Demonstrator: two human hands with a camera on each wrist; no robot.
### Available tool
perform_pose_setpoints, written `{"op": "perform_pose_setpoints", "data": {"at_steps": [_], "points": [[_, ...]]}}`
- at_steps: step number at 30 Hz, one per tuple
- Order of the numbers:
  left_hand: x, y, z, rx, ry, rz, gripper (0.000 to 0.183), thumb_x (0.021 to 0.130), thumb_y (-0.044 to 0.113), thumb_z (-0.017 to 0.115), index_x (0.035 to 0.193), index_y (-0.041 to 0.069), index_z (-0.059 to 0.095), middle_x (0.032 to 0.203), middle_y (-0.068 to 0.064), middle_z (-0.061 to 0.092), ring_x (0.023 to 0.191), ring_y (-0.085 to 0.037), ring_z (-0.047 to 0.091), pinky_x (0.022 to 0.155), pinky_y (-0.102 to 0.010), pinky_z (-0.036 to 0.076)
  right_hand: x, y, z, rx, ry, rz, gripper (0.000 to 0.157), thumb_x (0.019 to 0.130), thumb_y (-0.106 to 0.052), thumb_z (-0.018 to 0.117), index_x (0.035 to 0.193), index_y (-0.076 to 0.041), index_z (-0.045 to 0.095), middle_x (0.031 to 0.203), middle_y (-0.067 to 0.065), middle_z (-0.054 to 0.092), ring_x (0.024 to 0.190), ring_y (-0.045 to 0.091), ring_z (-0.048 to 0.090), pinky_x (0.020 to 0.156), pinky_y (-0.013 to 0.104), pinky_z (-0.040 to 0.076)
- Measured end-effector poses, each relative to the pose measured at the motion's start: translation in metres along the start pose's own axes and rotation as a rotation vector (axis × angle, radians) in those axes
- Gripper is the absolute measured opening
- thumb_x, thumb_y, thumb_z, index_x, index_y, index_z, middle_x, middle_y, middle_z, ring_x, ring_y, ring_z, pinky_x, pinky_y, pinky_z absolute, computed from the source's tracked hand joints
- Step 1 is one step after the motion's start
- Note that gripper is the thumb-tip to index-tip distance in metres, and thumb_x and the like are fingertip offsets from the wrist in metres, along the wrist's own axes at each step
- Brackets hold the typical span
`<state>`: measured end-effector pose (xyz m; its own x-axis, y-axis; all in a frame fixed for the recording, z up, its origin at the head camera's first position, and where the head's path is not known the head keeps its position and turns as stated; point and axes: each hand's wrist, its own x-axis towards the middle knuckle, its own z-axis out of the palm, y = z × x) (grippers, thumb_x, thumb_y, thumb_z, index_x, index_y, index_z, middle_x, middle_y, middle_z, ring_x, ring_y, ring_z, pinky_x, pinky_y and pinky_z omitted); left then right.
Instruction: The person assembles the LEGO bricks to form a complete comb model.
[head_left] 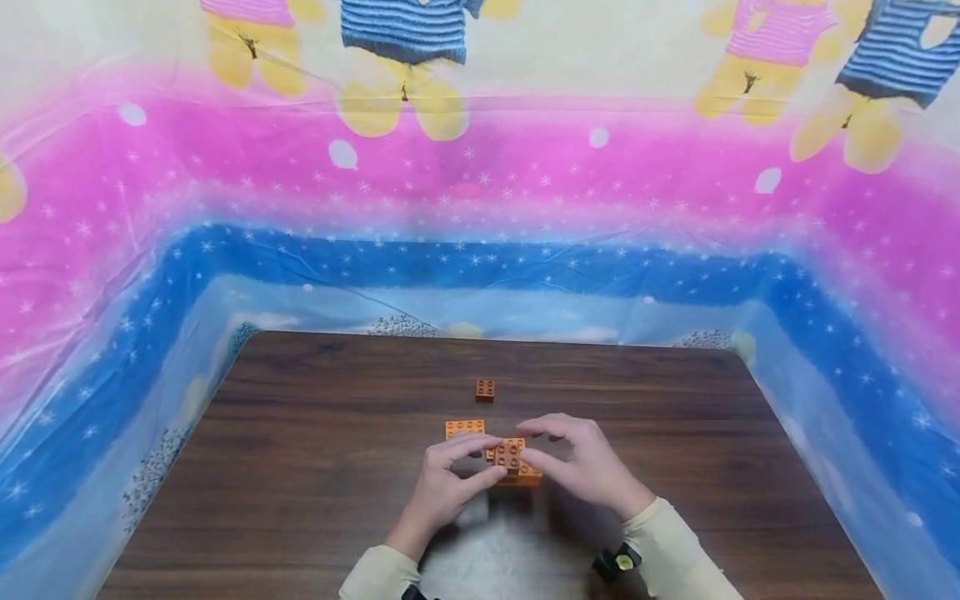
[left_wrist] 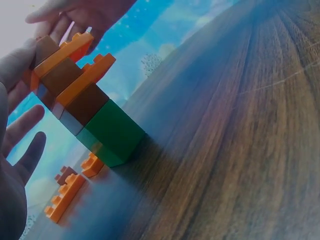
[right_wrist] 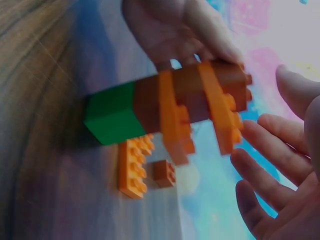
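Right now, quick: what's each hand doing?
Left hand: closed, pinching the topmost brown toy brick.
Right hand: open, holding nothing.

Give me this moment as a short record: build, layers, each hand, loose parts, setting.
Build: tower, upright on the table
Layers, bottom up: green block, lower brown block, lower orange plate, middle brown block, upper orange plate, top brown block
Left hand: holds the tower near its top
Right hand: beside the top, fingers apart; contact unclear
Loose parts: small brown block, orange pieces, beyond the tower
Backdrop: patterned cloth
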<state>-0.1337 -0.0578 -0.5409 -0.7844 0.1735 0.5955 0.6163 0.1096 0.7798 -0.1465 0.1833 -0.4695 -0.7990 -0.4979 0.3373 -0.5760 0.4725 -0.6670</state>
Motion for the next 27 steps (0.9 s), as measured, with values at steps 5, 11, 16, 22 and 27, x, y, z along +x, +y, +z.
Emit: {"op": "perform_pose_setpoints", "data": {"at_steps": [5,11,16,22,27], "points": [[0.001,0.001,-0.003,-0.025,-0.017,-0.018,0.031,0.086,0.010,0.088,0.115,0.009,0.080,0.114,-0.007,0.079,0.105,-0.024,0.073,0.087,-0.041,0.062,0.005,0.007,-0.011,0.010,0.071,0.047,0.030,0.100,-0.028,0.075,0.129,-0.021,0.073,0.125,-0.007,0.074,0.111,0.017,0.072,0.090,0.049,0.061],[0.001,0.003,-0.004,-0.029,-0.034,-0.060,0.030,0.088,0.013,0.087,0.118,0.013,0.080,0.117,-0.003,0.078,0.109,-0.020,0.072,0.093,-0.037,0.060,0.015,0.023,-0.015,0.000,0.092,0.153,0.033,0.101,-0.039,0.072,0.130,-0.023,0.073,0.122,-0.010,0.074,0.109,0.011,0.071,0.092,0.044,0.060],[-0.001,0.003,-0.003,-0.025,-0.032,-0.089,0.031,0.088,0.016,0.087,0.118,0.015,0.080,0.117,0.001,0.078,0.111,-0.018,0.072,0.096,-0.035,0.058,0.024,0.039,-0.009,0.001,0.057,0.213,0.036,0.100,-0.039,0.074,0.131,-0.022,0.073,0.124,-0.008,0.074,0.112,0.012,0.070,0.097,0.045,0.058],[-0.002,0.002,-0.003,-0.015,-0.022,-0.063,0.030,0.089,0.015,0.087,0.117,0.014,0.080,0.115,-0.001,0.078,0.107,-0.020,0.073,0.093,-0.034,0.059,0.030,0.057,0.002,-0.010,0.013,0.240,0.036,0.098,-0.033,0.077,0.132,-0.020,0.073,0.127,-0.002,0.074,0.112,0.020,0.071,0.096,0.048,0.059],[-0.001,0.004,-0.004,-0.016,-0.027,-0.053,0.031,0.089,0.015,0.087,0.119,0.014,0.080,0.116,-0.001,0.078,0.108,-0.019,0.072,0.094,-0.034,0.058,0.029,0.067,0.012,-0.015,-0.028,0.255,0.039,0.097,-0.030,0.079,0.132,-0.015,0.073,0.128,-0.002,0.074,0.112,0.019,0.072,0.096,0.047,0.060]]}}
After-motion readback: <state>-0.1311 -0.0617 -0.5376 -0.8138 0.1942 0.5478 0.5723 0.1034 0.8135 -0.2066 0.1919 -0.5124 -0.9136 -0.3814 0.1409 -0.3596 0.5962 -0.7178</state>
